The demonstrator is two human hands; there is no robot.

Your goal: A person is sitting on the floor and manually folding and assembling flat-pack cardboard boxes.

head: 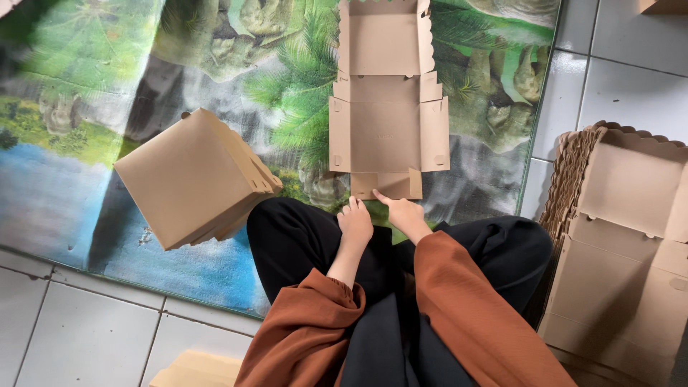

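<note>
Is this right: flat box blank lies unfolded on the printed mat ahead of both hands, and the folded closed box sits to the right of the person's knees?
Not quite. The head view shows the folded closed box to the left of the knees, not the right. What lies on the right is a stack of flat blanks. The rest holds: the unfolded box blank lies on the printed mat ahead of the left hand and right hand.

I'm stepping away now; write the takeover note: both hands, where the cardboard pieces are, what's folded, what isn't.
Left hand: empty, resting by the knee, just short of the flat box.
Right hand: empty, fingertips at the near flap of the unfolded brown cardboard box blank, which lies flat on the printed landscape mat.
Done: one folded, closed brown cardboard box sits on the mat to the left.
Left: the flat blank has no sides raised; a stack of flat scallop-edged cardboard blanks waits on the right.
</note>
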